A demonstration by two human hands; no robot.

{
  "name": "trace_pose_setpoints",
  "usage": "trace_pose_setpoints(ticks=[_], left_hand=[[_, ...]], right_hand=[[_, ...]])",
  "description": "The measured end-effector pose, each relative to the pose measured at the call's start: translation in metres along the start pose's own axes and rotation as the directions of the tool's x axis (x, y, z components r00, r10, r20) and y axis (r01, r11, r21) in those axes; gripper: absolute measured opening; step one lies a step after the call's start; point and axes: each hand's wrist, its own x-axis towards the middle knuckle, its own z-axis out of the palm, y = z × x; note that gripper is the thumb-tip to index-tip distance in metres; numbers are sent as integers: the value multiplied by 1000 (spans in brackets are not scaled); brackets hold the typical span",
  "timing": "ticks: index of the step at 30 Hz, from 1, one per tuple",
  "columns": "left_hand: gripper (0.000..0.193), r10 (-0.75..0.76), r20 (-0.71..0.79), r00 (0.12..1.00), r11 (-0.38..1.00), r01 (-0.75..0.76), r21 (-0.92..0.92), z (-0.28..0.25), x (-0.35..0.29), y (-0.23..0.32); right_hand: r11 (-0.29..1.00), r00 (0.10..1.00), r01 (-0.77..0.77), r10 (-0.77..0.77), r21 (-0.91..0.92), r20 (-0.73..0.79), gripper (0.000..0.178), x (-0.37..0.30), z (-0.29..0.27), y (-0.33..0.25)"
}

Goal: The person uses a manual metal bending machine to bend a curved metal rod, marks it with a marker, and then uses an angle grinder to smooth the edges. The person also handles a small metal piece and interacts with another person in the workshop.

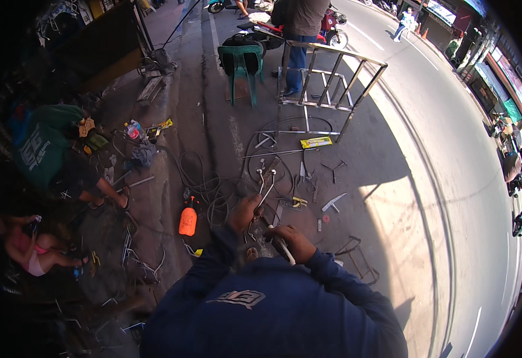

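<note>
My left hand is closed around a thin shiny metal rod piece, whose two prongs point away from me and end in pale rounded tips. Just to the right and nearer to me, my right hand grips a pale curved bar. A dark metal part lies between the two hands; its kind is too small to make out. Ahead of them on the ground are a yellow-handled tool and several loose metal tools. To the left of my left hand stands an orange bottle.
A dark hose coils ahead left. Farther off stand a welded metal frame, a green plastic chair and a person beside motorcycles. A hacksaw-like frame lies at right. Two people sit at left. Sunlit road runs along the right.
</note>
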Motion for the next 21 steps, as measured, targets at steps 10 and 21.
trace_pose_setpoints(ticks=[10, 21], left_hand=[[18, 58, 77, 995, 918, -23, -397, -8, 5, 32], [19, -47, 190, 981, 927, 114, -358, -33, 47, -2]], right_hand=[[673, 286, -298, 740, 677, -609, 31, -166, -1, 108], [-99, -77, -605, 995, 790, 66, 44, -374, 265, 153]])
